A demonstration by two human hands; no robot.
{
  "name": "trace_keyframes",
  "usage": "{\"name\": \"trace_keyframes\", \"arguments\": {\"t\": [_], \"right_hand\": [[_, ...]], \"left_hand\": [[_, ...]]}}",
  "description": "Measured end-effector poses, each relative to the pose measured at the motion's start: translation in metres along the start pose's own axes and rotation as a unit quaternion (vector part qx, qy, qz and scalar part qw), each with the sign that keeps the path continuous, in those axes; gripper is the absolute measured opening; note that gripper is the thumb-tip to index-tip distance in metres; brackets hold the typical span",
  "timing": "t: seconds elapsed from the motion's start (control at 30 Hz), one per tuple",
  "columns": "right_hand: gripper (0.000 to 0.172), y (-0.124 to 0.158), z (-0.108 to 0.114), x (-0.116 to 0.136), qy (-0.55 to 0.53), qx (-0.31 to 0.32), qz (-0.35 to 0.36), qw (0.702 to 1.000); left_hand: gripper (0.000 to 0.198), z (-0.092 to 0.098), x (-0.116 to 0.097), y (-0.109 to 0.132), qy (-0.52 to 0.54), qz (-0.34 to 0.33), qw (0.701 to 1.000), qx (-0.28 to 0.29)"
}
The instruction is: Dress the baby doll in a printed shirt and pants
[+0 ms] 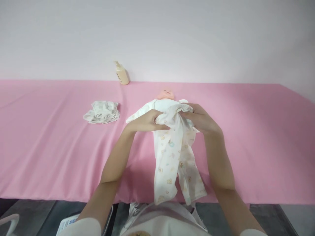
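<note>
Near the front edge of the pink table [49, 147], with bare cloth to either side, the left hand [145, 122] and right hand [200, 119] both pinch the waistband of patterned baby trousers [172, 157], legs hanging toward the person, over the doll [165, 98] lying head-away.

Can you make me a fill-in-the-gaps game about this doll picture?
1. The doll lies on a ____ tablecloth.
2. The left hand and right hand hold printed baby trousers whose two ____ hang down.
3. The bottle at the back leans against the ____.
Missing words: pink; legs; wall.
</note>
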State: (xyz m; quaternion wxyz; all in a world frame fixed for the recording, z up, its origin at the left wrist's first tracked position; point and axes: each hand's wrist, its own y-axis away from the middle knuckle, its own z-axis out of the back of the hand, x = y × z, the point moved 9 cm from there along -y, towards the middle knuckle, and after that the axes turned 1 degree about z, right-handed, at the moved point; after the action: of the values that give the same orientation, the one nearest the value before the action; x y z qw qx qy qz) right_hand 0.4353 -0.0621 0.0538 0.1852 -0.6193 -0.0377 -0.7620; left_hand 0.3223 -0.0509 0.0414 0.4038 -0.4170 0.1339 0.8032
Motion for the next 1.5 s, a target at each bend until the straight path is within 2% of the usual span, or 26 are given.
{"name": "trace_keyframes", "arguments": {"t": [0.07, 0.13, 0.2, 0.27, 0.3, 0.37, 0.43, 0.5, 0.53, 0.63, 0.73, 0.8, 0.93, 1.07, 1.13, 1.23, 1.33, 1.4, 1.47, 1.5], "right_hand": [[0.031, -0.001, -0.006, -0.005, -0.027, 0.024, -0.021, 0.999], [0.035, 0.0, -0.011, -0.004, -0.029, 0.054, -0.026, 0.998], [0.035, 0.002, -0.019, 0.0, 0.003, 0.106, -0.015, 0.994], [0.032, 0.007, -0.028, 0.0, 0.059, 0.176, -0.014, 0.983], [0.03, 0.01, -0.031, -0.001, 0.081, 0.2, -0.02, 0.976], [0.027, 0.01, -0.028, -0.005, 0.078, 0.197, -0.04, 0.977], [0.027, 0.007, -0.019, -0.007, 0.012, 0.14, -0.059, 0.988], [0.028, 0.003, -0.011, -0.011, -0.067, 0.082, -0.077, 0.991], [0.029, 0.002, -0.008, -0.014, -0.098, 0.059, -0.083, 0.99], [0.035, -0.002, -0.006, -0.016, -0.139, 0.029, -0.076, 0.987], [0.046, -0.001, -0.019, -0.012, -0.124, 0.09, -0.06, 0.986], [0.054, 0.002, -0.026, -0.009, -0.084, 0.122, -0.055, 0.987], [0.063, 0.002, -0.023, -0.003, 0.026, 0.103, -0.042, 0.993], [0.057, 0.001, -0.012, 0.004, 0.109, 0.051, -0.012, 0.993], [0.051, 0.001, -0.011, 0.002, 0.149, 0.055, -0.013, 0.987], [0.035, 0.004, -0.018, -0.014, 0.199, 0.108, -0.069, 0.971], [0.028, 0.005, -0.021, -0.025, 0.142, 0.124, -0.115, 0.975], [0.026, 0.002, -0.022, -0.024, 0.032, 0.115, -0.116, 0.986], [0.027, -0.001, -0.022, -0.023, -0.074, 0.096, -0.113, 0.986], [0.028, -0.002, -0.02, -0.024, -0.111, 0.08, -0.112, 0.984]], "left_hand": [[0.03, 0.001, -0.001, -0.001, 0.071, -0.021, 0.997, -0.02], [0.037, 0.007, 0.003, -0.002, 0.141, -0.029, 0.987, -0.067], [0.042, 0.016, 0.01, -0.002, 0.202, -0.023, 0.971, -0.126], [0.043, 0.021, 0.014, -0.001, 0.23, -0.018, 0.961, -0.152], [0.041, 0.02, 0.012, -0.001, 0.227, -0.017, 0.964, -0.14], [0.039, 0.01, 0.006, -0.003, 0.191, -0.016, 0.979, -0.064], [0.04, -0.005, 0.0, -0.002, 0.134, -0.002, 0.991, 0.029], [0.039, -0.012, 0.0, 0.0, 0.083, 0.023, 0.994, 0.066], [0.038, -0.011, 0.001, 0.0, 0.072, 0.033, 0.995, 0.053], [0.039, 0.003, 0.004, -0.003, 0.113, 0.032, 0.992, -0.04], [0.044, 0.017, 0.009, -0.003, 0.18, 0.0, 0.975, -0.128], [0.046, 0.02, 0.013, -0.003, 0.207, -0.006, 0.967, -0.146], [0.044, 0.008, 0.009, -0.003, 0.204, 0.016, 0.977, -0.062], [0.057, -0.003, 0.001, 0.0, 0.121, 0.029, 0.992, 0.028], [0.058, -0.003, 0.002, 0.002, 0.103, 0.03, 0.994, 0.036], [0.048, 0.003, 0.0, 0.002, 0.136, 0.006, 0.991, 0.006], [0.047, 0.004, -0.001, 0.002, 0.159, -0.014, 0.987, 0.0], [0.048, -0.003, -0.001, 0.002, 0.12, -0.008, 0.992, 0.033], [0.049, -0.011, 0.003, 0.001, 0.06, 0.006, 0.995, 0.074], [0.05, -0.012, 0.005, 0.0, 0.04, 0.012, 0.996, 0.077]]}}
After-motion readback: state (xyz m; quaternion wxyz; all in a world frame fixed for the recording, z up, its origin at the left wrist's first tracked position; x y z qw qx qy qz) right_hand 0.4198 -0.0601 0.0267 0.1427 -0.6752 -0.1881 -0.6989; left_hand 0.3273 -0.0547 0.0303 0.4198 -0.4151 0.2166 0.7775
